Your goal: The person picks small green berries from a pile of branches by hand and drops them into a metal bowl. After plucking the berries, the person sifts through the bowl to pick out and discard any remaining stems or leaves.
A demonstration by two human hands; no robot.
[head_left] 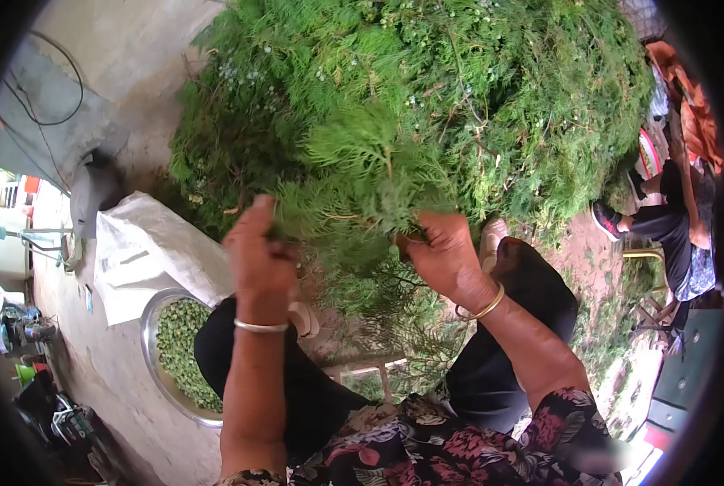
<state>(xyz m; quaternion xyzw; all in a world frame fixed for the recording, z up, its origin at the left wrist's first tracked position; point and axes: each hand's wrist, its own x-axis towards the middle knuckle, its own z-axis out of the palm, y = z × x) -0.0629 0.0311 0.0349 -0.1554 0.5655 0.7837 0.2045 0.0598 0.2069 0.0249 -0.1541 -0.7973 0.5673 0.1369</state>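
Observation:
My right hand point(451, 251) is closed round the stem end of a green leafy branch point(362, 174), which fans out up and to the left in front of me. My left hand point(261, 259) is at the branch's left side, its fingers curled and slightly blurred; whether anything is between them is hidden. Behind both hands rises a large heap of green branches point(524, 97) with small pale berries. A metal basin point(148, 340) of small green berries point(185, 344) stands on the floor to the left of my knee.
A white sack point(155, 251) lies beside the basin. At the right sits another person point(670, 223) in dark trousers, near an orange cloth point(690, 105). A dark cable point(78, 81) hangs at the upper left. Machinery point(66, 421) stands at the lower left.

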